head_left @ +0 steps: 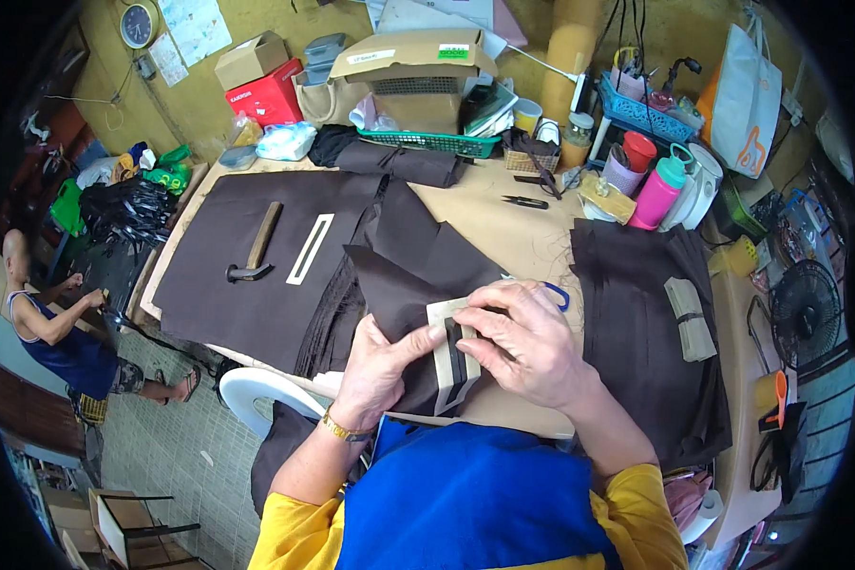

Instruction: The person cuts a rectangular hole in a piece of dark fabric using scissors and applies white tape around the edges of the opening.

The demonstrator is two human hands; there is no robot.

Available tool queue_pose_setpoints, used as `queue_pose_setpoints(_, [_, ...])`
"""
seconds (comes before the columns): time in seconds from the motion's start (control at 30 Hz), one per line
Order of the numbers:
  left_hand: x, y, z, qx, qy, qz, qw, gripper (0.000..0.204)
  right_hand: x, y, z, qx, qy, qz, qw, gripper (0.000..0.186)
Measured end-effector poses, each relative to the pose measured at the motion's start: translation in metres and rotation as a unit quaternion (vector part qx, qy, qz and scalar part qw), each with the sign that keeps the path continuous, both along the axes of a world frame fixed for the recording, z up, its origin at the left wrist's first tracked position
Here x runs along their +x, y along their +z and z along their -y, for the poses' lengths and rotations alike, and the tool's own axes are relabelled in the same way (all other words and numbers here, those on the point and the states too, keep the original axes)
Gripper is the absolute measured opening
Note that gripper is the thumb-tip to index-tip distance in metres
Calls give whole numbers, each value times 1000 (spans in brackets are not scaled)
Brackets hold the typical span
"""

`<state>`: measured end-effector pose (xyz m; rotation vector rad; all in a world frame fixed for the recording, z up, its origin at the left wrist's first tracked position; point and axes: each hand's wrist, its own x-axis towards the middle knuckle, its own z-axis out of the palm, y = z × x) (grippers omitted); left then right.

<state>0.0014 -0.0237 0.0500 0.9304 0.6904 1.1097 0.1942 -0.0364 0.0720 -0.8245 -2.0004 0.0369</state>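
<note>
My left hand (378, 369) grips a cream slotted template (443, 385), thumb on its face; its fingers behind are hidden. Dark material shows through the slot. Beneath and around it lies a dark brown fabric piece (416, 275). The fingers of my right hand (530, 344) are pinched together at the template's upper end; whatever lies between them is too small to make out. A blue handle loop (562, 296) peeks out beside my right hand. On the fabric stack (218, 228) to the left rest a wooden-handled hammer (261, 239) and another slotted template (295, 275).
More dark fabric (627, 332) lies at right, topped by a tied beige bundle (691, 323). Thread snips (525, 201), a pink bottle (654, 199) and a green basket (427, 143) stand farther back. A fan (806, 313) is at far right. A person (62, 323) works at left.
</note>
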Motion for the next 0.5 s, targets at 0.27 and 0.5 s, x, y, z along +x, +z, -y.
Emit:
queue_pose_setpoints(0.27, [-9, 6, 1, 21, -37, -25, 999, 35, 2, 0, -3, 0, 24, 18, 1000, 30])
queue_pose_setpoints(0.5, [-12, 8, 2, 47, -35, -75, 995, 35, 1, 4, 0, 15, -1, 69, 997, 23])
